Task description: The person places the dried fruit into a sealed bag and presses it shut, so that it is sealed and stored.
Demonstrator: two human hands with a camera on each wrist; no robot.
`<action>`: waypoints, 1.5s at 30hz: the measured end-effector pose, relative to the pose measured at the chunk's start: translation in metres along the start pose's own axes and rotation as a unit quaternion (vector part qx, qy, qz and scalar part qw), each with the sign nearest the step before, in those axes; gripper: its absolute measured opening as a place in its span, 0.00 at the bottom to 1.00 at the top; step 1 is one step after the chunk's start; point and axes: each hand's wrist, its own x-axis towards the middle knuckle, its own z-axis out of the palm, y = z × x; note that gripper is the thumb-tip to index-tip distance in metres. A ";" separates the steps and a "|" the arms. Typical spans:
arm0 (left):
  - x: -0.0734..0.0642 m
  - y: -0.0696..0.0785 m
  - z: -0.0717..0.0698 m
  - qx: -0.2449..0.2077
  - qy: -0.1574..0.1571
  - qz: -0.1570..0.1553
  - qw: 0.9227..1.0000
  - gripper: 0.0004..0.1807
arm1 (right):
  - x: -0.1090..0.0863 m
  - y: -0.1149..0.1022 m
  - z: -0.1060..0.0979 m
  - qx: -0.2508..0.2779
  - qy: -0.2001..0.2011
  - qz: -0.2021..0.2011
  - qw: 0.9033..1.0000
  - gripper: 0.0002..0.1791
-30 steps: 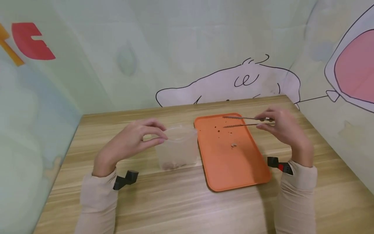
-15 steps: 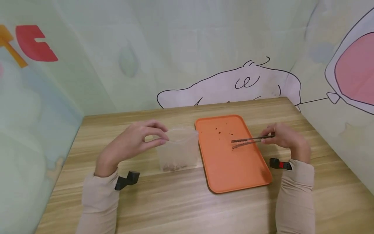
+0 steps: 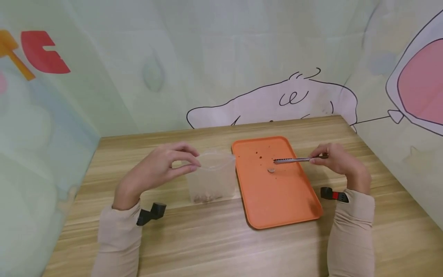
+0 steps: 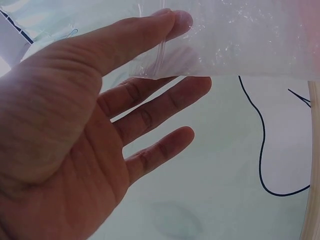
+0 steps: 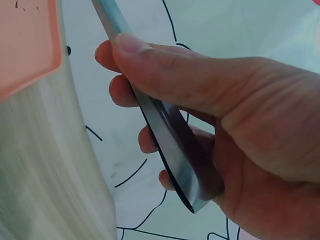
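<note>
With thumb and fingertips my left hand (image 3: 162, 163) pinches the top edge of a clear plastic zip bag (image 3: 212, 181), which stands upright with its mouth parted. Small brownish pieces (image 3: 205, 197) lie in the bottom of the bag. My right hand (image 3: 337, 161) grips metal tongs (image 5: 167, 145) near their bent end. The tongs' serrated arms are squeezed together and reach over the orange tray (image 3: 280, 204). Just below their tips in the head view, a small pale piece (image 3: 271, 170) rests on the tray. The left wrist view shows the bag's edge between thumb and forefinger.
Several dark crumbs (image 3: 260, 157) are scattered on the far half of the tray. The wooden table (image 3: 194, 246) carries tray and bag side by side. A printed cloth wall (image 3: 207, 57) rises directly behind the table's far edge.
The tongs came from the tray's far end toward its middle and closed, then shifted slightly away. The pale piece now lies a little further left. My left hand stays at the bag.
</note>
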 end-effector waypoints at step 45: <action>-0.001 0.008 -0.003 0.008 -0.014 -0.005 1.000 0.05 | 0.014 -0.132 0.016 -0.011 0.261 -0.260 0.930 0.15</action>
